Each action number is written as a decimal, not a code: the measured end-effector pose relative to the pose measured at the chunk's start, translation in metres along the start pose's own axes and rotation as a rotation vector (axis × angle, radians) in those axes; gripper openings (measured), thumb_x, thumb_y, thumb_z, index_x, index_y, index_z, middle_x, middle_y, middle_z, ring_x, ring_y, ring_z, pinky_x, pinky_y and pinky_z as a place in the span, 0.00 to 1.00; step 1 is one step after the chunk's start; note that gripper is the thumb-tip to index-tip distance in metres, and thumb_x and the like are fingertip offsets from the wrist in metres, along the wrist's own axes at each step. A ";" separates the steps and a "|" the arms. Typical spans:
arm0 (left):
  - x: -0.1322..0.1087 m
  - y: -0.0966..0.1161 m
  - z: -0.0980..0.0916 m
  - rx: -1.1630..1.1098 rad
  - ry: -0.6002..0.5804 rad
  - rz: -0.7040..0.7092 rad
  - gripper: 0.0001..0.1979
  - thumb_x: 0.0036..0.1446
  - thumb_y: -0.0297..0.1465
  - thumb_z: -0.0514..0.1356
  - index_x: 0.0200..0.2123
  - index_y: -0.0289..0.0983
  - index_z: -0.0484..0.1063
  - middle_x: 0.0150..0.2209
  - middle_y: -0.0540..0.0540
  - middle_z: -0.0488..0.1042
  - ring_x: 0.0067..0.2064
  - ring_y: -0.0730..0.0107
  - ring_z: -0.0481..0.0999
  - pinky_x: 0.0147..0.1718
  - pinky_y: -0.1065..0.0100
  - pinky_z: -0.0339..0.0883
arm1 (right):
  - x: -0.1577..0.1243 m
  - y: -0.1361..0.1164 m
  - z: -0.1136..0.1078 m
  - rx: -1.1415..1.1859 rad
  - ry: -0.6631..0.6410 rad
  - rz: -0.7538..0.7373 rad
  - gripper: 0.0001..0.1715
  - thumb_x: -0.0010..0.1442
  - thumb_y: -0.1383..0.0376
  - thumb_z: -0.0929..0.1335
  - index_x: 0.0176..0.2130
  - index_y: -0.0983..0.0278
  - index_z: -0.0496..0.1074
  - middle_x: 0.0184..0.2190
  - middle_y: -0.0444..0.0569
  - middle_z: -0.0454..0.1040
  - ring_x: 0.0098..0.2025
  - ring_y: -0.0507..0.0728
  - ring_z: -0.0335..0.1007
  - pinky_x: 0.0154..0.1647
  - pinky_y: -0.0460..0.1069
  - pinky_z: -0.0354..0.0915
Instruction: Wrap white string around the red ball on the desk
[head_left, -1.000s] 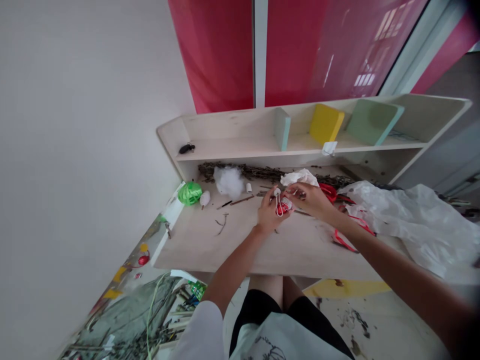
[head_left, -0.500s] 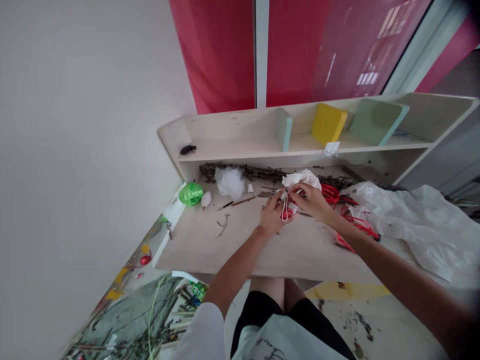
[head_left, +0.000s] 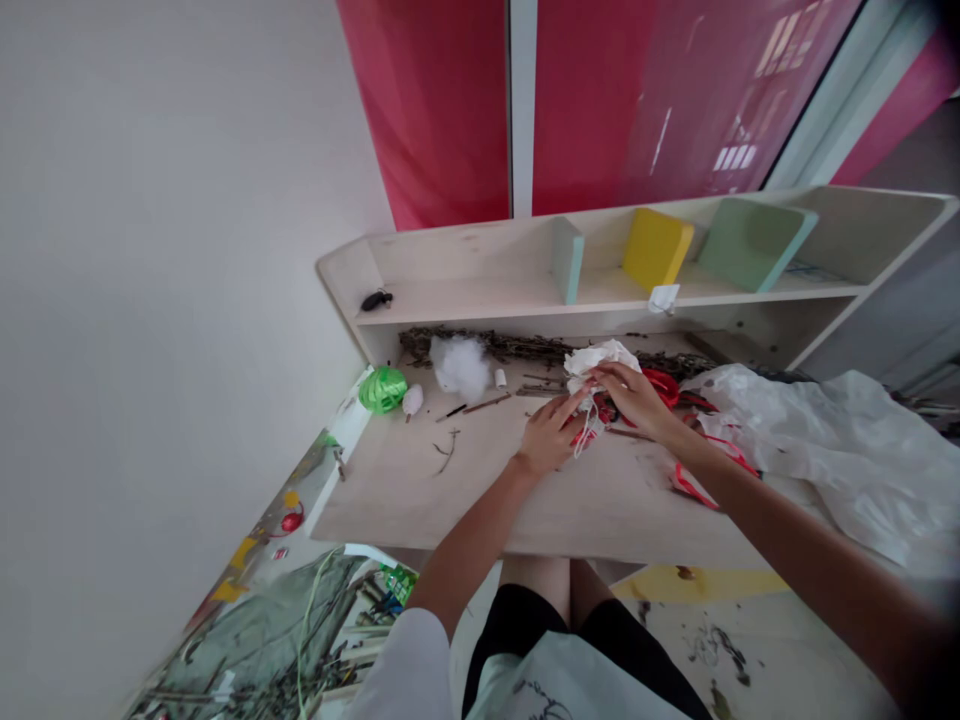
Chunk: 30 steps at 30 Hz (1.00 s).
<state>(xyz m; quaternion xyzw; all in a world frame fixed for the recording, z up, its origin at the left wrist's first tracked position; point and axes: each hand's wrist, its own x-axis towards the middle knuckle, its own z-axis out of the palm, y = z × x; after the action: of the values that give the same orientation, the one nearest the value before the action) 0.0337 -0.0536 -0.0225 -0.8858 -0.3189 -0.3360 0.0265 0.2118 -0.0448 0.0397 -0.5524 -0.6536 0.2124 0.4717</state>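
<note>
Two hands work above the worktop (head_left: 510,520), near a big white plastic bag (head_left: 825,450). The right hand (head_left: 637,400) pinches a crumpled white tissue (head_left: 600,358) near the far edge. The left hand (head_left: 551,437) is partly open; can't tell if it grips. White string (head_left: 587,432) hangs down.

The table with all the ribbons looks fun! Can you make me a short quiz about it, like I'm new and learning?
1. True or false: the green ribbon ball lies nearer the wall side of the table than the white fluffy stuffing does.
2. What do the fingers of the right hand touch? A) a crumpled white wad B) the green ribbon ball C) a black toy beetle
3. Fill in the word: the block on the shelf, beside the mint-green board, is ____.

Key: 1 true; 2 A; 3 yellow.
</note>
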 end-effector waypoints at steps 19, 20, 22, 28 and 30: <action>0.003 0.009 -0.010 -0.235 -0.019 -0.120 0.20 0.56 0.45 0.61 0.50 0.45 0.73 0.63 0.45 0.66 0.64 0.58 0.65 0.65 0.58 0.59 | 0.003 -0.009 -0.017 0.539 -0.094 0.448 0.19 0.43 0.55 0.77 0.33 0.60 0.72 0.35 0.49 0.79 0.35 0.58 0.77 0.32 0.50 0.74; 0.003 0.010 -0.011 -0.244 -0.007 -0.131 0.21 0.56 0.45 0.61 0.51 0.45 0.73 0.64 0.45 0.65 0.64 0.59 0.65 0.65 0.58 0.59 | 0.003 -0.005 -0.018 0.528 -0.114 0.443 0.19 0.45 0.53 0.76 0.32 0.60 0.72 0.34 0.49 0.79 0.35 0.58 0.77 0.33 0.50 0.74; 0.004 0.013 -0.011 -0.282 0.027 -0.170 0.23 0.53 0.45 0.64 0.51 0.44 0.73 0.64 0.45 0.64 0.64 0.59 0.66 0.64 0.59 0.60 | 0.002 0.001 -0.019 0.519 -0.153 0.443 0.18 0.50 0.49 0.73 0.31 0.59 0.71 0.31 0.50 0.79 0.32 0.58 0.77 0.31 0.52 0.74; 0.014 0.031 -0.008 -0.826 0.359 -0.477 0.28 0.42 0.42 0.72 0.47 0.38 0.75 0.57 0.40 0.71 0.58 0.56 0.72 0.60 0.55 0.65 | -0.008 -0.001 -0.022 0.509 -0.282 0.466 0.22 0.58 0.45 0.67 0.30 0.60 0.73 0.31 0.51 0.79 0.35 0.58 0.77 0.33 0.50 0.73; 0.018 0.032 -0.009 -1.146 0.322 -0.625 0.28 0.41 0.42 0.73 0.46 0.36 0.76 0.51 0.40 0.76 0.53 0.56 0.76 0.55 0.55 0.69 | -0.013 -0.003 -0.023 0.464 -0.333 0.427 0.24 0.56 0.43 0.68 0.30 0.61 0.75 0.30 0.50 0.79 0.34 0.58 0.76 0.33 0.50 0.71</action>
<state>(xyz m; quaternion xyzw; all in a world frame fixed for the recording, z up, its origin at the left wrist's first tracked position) 0.0574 -0.0713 0.0011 -0.5646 -0.3236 -0.5721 -0.4993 0.2290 -0.0632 0.0477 -0.5126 -0.5259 0.5360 0.4164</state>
